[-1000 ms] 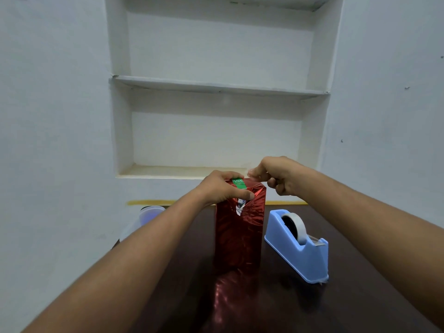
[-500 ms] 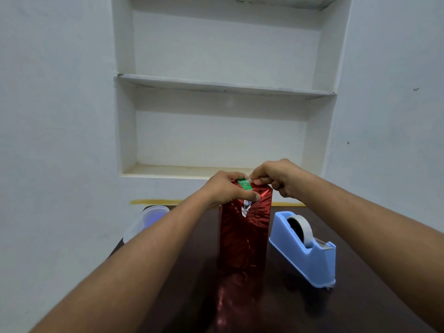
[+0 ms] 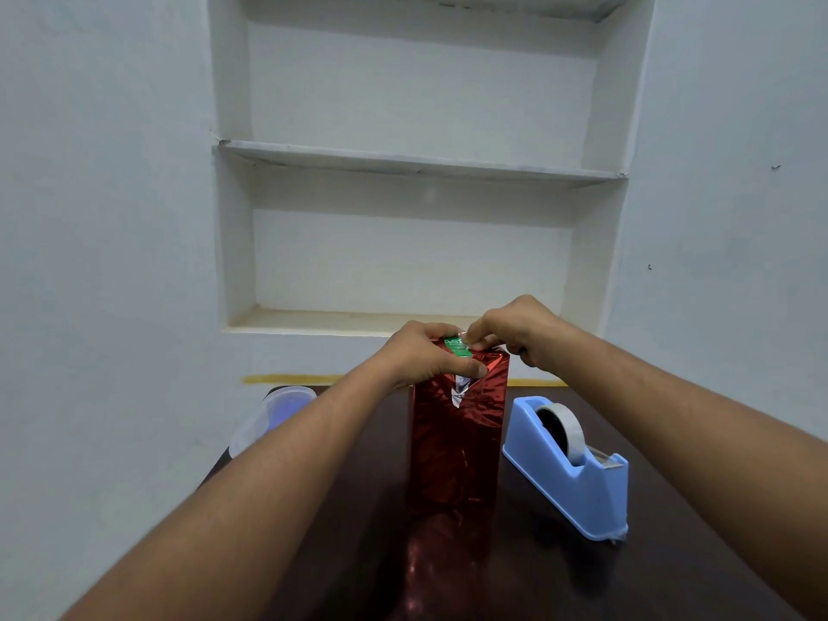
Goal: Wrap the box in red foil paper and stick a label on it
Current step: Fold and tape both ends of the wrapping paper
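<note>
A white niche backs the dark table. The box stands at centre, sides already in foil. The left hand grips its top; the right hand, at 1 o'clock, pinches tape there. Top fold unfinished, label seemingly undone.

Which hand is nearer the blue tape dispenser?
Right. The right hand is at the box top, above the tape dispenser; the left hand grips the box's far side.
</note>
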